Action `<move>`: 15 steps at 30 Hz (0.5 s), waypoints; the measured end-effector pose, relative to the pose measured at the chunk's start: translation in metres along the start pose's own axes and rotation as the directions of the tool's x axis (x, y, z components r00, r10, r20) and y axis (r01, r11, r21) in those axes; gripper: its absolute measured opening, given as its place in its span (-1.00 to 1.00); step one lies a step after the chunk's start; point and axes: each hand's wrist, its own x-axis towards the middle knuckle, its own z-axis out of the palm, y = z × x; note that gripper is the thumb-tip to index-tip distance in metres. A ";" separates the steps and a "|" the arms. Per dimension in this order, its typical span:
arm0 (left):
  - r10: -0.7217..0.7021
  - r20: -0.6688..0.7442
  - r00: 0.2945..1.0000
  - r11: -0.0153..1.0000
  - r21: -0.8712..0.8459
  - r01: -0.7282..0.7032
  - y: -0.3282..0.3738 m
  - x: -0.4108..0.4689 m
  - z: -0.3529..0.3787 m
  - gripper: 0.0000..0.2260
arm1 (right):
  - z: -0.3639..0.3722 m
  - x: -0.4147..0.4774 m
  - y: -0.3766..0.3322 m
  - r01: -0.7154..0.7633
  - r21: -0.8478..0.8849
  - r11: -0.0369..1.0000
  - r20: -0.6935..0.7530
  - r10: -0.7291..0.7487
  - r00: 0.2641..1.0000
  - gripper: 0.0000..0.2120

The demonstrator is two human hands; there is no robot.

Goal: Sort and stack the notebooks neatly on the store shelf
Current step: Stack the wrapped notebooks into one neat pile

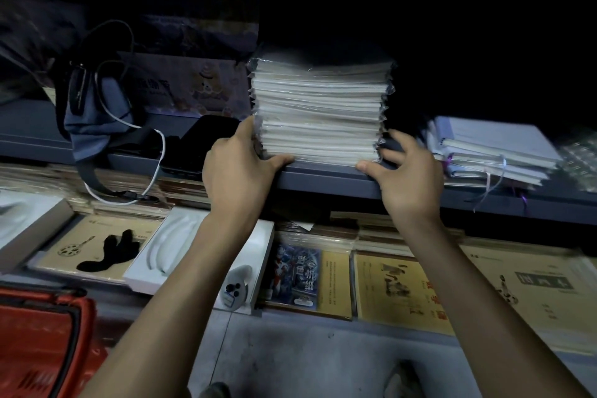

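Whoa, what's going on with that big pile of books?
A person is tidying a tall stack of plastic-wrapped notebooks on the dark grey shelf. Their left hand holds the stack's lower left corner. Their right hand has its fingers spread at the lower right corner. A smaller pile of notebooks lies to the right, and a blue bag sits to the left.

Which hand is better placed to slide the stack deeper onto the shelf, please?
Left, probably. The left hand grips the stack at its lower left corner, thumb along the front edge, fingers up the side. The right hand is spread open at the right corner, with no grip.
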 end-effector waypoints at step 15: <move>-0.148 -0.007 0.989 0.988 -0.033 0.148 0.002 0.005 0.015 -0.52 | 0.016 0.003 -0.001 -0.009 -0.109 0.994 -0.124 -0.005 0.992 -0.36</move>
